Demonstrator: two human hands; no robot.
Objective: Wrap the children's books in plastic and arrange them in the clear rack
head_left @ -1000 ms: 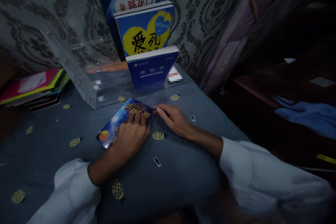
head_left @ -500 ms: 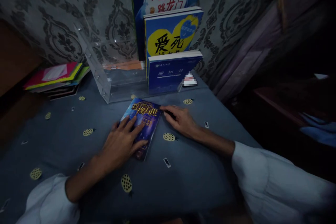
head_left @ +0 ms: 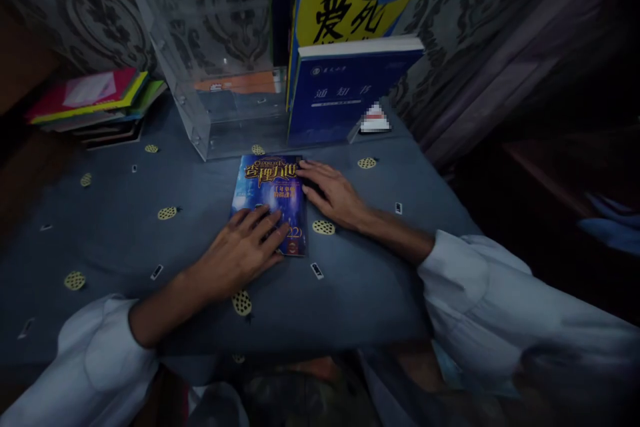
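Note:
A small blue-purple book [head_left: 267, 197] with gold lettering on its cover lies flat on the blue tablecloth [head_left: 117, 240]. Spread fingers of my left hand [head_left: 247, 243] rest across the lower left of the cover, hiding part of it. My right hand [head_left: 335, 195] touches the upper right edge with its fingertips, fingers stretched out. Behind the book stands a clear rack [head_left: 200, 123], which holds an upright dark blue booklet [head_left: 333, 103] and, further back, a blue book with a yellow heart [head_left: 335, 3].
At the left, a stack of colourful folders or booklets [head_left: 90, 103] lies by the patterned wall [head_left: 103, 0]. A small blurred-out white triangular item [head_left: 375, 119] sits right of the rack. An orange item [head_left: 240, 82] is seen through the rack. The table's right edge slopes away beside a curtain.
The book has turned from a slant to nearly square with the table edge. My right fingers have spread along its corner. The view has dipped lower, showing the table's front edge.

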